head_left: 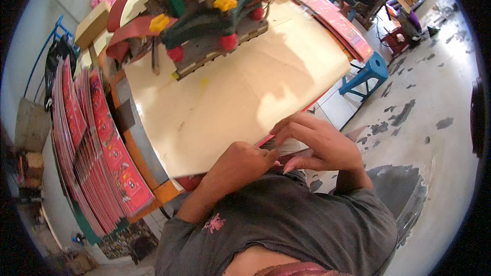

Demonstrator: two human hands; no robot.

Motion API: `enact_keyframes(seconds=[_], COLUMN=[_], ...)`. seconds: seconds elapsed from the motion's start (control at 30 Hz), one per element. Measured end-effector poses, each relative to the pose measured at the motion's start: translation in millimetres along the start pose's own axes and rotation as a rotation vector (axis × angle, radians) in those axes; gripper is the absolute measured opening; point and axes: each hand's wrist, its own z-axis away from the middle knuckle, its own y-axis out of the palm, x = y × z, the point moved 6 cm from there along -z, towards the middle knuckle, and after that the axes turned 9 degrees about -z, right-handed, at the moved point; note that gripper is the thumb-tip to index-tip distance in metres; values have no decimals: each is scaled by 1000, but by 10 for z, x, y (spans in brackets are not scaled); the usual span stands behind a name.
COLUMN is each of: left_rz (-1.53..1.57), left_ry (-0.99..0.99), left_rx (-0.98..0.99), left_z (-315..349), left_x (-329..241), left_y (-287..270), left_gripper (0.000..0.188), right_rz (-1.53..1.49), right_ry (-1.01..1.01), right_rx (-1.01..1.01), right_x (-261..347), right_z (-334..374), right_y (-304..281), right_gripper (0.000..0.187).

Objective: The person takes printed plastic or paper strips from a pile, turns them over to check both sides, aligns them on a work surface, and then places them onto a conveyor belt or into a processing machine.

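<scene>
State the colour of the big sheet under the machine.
The sheet is pale cream, seen best in the head view.

left hand (246,159) beside right hand (323,145), perhaps in contact, near cream sheet (225,117)

Worktop's got an orange edge (166,193), big cream sheet (230,112) spread over it, dark green machine (202,30) toward the back, pink printed sheets (335,18) along the right.
</scene>
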Motion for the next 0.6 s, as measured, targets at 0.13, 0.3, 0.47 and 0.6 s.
enact_keyframes(seconds=[0.13, 0.3, 0.47, 0.6], left_rz=[-134, -124, -142, -94], left_ry=[87, 35, -61, -226], left_rx=[24, 37, -383, -518], left_z=[46, 56, 168, 457], left_x=[24, 217, 393, 606], left_y=[43, -113, -464, -490], left_gripper=[19, 16, 23, 23], right_rz=[-46, -20, -51, -156], right_ry=[382, 513, 520, 543], right_rx=[291, 299, 32, -196], right_x=[-465, -760, -863, -1052], right_z=[103, 194, 190, 284], right_y=[411, 609, 329, 234], right_gripper=[73, 52, 47, 57])
